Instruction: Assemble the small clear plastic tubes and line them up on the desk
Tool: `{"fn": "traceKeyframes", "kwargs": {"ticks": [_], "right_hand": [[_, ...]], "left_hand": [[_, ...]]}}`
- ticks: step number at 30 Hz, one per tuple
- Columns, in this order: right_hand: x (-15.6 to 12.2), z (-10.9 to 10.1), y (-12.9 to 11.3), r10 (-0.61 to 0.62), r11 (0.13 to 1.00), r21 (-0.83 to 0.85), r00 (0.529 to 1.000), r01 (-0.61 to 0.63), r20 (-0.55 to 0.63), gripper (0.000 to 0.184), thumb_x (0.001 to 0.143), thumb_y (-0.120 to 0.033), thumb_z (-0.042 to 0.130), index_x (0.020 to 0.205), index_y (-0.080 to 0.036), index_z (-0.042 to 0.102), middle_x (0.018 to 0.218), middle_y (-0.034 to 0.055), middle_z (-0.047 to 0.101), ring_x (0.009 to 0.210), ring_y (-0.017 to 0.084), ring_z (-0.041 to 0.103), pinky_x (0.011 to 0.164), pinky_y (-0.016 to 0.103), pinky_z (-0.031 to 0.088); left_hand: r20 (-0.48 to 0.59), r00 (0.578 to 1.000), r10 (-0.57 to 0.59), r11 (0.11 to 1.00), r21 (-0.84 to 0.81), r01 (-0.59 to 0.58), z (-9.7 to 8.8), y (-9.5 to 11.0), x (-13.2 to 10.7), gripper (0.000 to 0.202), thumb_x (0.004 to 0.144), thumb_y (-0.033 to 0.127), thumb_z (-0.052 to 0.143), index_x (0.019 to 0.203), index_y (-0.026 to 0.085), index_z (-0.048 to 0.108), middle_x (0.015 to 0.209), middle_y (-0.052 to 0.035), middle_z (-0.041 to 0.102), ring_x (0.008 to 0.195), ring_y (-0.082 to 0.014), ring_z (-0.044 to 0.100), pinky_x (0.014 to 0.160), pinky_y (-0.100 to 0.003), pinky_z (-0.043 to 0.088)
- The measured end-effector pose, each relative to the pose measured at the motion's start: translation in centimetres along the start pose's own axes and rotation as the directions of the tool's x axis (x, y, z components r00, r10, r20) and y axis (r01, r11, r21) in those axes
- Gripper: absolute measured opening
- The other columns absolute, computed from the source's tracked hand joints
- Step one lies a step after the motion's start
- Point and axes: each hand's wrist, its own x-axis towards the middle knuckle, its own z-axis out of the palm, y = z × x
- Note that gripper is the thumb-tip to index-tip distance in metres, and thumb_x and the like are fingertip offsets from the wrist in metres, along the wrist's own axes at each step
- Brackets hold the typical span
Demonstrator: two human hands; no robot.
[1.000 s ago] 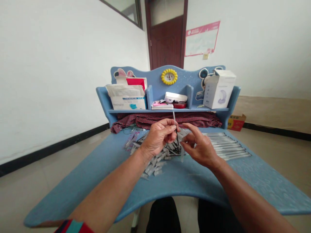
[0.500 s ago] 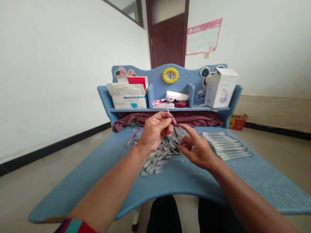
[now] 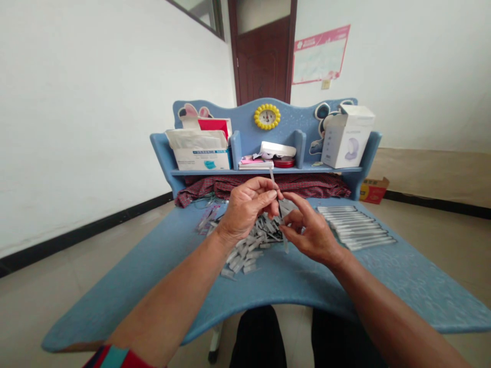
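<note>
Over the middle of the desk, my left hand (image 3: 251, 204) pinches a slim pen (image 3: 280, 208) between thumb and fingers. The pen's pale upper end sticks up above the fingers, and its dark lower part slants down toward my right hand (image 3: 309, 227). That hand is closed at the pen's lower end, thumb and fingertips on a translucent plastic cap (image 3: 286, 244) that points down. Beneath both hands lies a loose pile of translucent caps (image 3: 241, 255), partly hidden by them. To the right, several pens (image 3: 356, 227) lie side by side in a row.
The blue desk (image 3: 153, 286) has a curved front edge above my knees. At its back, a shelf carries a mask box (image 3: 205, 158), a white box (image 3: 347, 138) and a red round tin (image 3: 284, 162). Checkered cloth (image 3: 207, 189) is bunched below the shelf. A purple-printed plastic packet (image 3: 207, 217) lies left of the pile.
Both hands stay over the pile. The pen in my left hand has tilted more upright, and my hands are slightly closer together. The whole view has shifted a little.
</note>
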Motion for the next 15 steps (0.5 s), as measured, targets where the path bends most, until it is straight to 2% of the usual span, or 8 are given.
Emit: {"fn": "traceKeyframes", "kwargs": {"ticks": [6, 10, 15], "right_hand": [[0.0, 0.1, 0.3, 0.011, 1.000, 0.007, 1.000, -0.011, -0.007, 0.065, 0.077, -0.016, 0.056, 0.135, -0.025, 0.028, 0.071, -0.0041, 0.062, 0.053, 0.011, 0.057, 0.053, 0.024, 0.046], [0.0, 0.1, 0.5, 0.030, 0.999, 0.012, 0.999, -0.030, -0.033, 0.063, 0.077, -0.016, 0.056, 0.134, -0.025, 0.030, 0.071, -0.0034, 0.063, 0.053, 0.011, 0.058, 0.052, 0.024, 0.046], [0.1, -0.3, 0.7, 0.056, 0.998, 0.025, 0.997, -0.055, -0.048, 0.062, 0.077, -0.016, 0.056, 0.133, -0.024, 0.031, 0.070, -0.0036, 0.062, 0.054, 0.012, 0.059, 0.054, 0.025, 0.048]], "left_hand": [[0.049, 0.998, 0.035, 0.996, 0.084, -0.039, 0.3, -0.2, -0.2, 0.015, 0.073, 0.021, 0.064, 0.084, 0.012, 0.058, 0.073, -0.0020, 0.063, 0.049, -0.0079, 0.056, 0.047, -0.020, 0.046], [0.092, 0.996, -0.009, 0.981, 0.193, -0.009, 0.5, -0.6, -0.4, 0.011, 0.076, 0.020, 0.061, 0.083, 0.012, 0.058, 0.060, 0.0008, 0.060, 0.049, -0.0086, 0.055, 0.050, -0.020, 0.046], [0.044, 0.996, -0.078, 0.941, 0.333, 0.059, 0.5, -1.2, -0.4, 0.012, 0.073, 0.021, 0.062, 0.081, 0.012, 0.060, 0.052, 0.0023, 0.057, 0.045, -0.0080, 0.052, 0.044, -0.017, 0.041]]}}
